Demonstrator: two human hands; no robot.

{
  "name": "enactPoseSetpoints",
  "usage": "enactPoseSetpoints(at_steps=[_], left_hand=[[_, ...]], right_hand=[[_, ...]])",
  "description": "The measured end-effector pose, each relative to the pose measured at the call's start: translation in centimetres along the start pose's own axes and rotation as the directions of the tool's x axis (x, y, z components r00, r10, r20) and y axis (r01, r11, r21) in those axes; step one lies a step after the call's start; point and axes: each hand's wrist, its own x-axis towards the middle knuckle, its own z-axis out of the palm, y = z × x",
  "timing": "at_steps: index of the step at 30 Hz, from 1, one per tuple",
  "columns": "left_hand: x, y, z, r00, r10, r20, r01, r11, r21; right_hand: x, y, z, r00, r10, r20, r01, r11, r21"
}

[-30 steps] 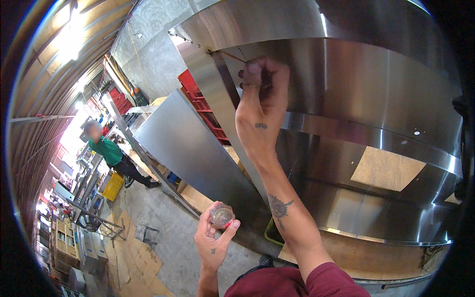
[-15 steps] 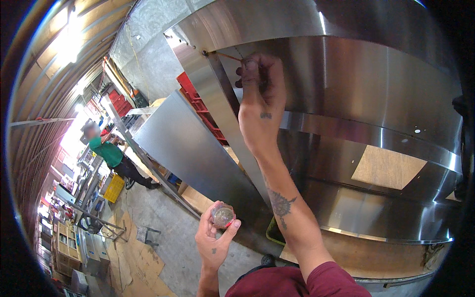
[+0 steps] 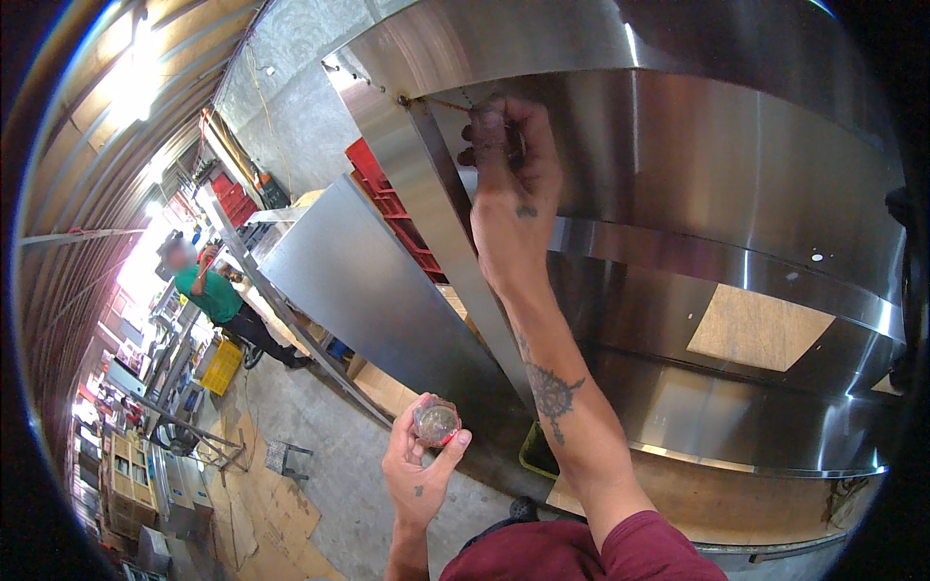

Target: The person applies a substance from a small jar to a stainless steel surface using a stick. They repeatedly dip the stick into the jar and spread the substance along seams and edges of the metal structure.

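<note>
My left hand [image 3: 417,474] is closed round a small clear, round container [image 3: 436,422] with a reddish edge, held low in front of me; what it contains I cannot make out. Raised high, my right hand [image 3: 515,184] pinches a thin orange-brown stick [image 3: 446,105]. The far end of this stick points left at a dark spot [image 3: 403,101] on the corner of a shiny stainless steel frame [image 3: 436,145]. Its near end is hidden by my fingers. Behind my right hand stretches a broad steel panel [image 3: 678,145].
A flat grey metal sheet [image 3: 339,261] leans left of the frame, with red crates [image 3: 387,203] behind it. On the steel lies a tan rectangular piece [image 3: 760,327]. A person in a green shirt [image 3: 215,295] stands at a cluttered bench, near a yellow crate [image 3: 221,366].
My right hand has shifted very slightly, its stick still at the frame's corner. My left hand stays put with the container. The person in green has raised an arm.
</note>
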Motion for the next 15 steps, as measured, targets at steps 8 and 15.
enactPoseSetpoints(at_steps=[8,15], left_hand=[[-0.2,0.0,0.0,1.000,-0.007,-0.010,0.007,1.000,0.000],[-0.1,0.1,0.2,1.000,-0.001,-0.009,0.001,1.000,0.000]], right_hand=[[0.2,0.8,-0.2,0.998,0.067,0.013,-0.068,0.994,0.085],[1.1,1.5,-0.1,1.000,0.001,0.014,-0.001,1.000,0.007]])
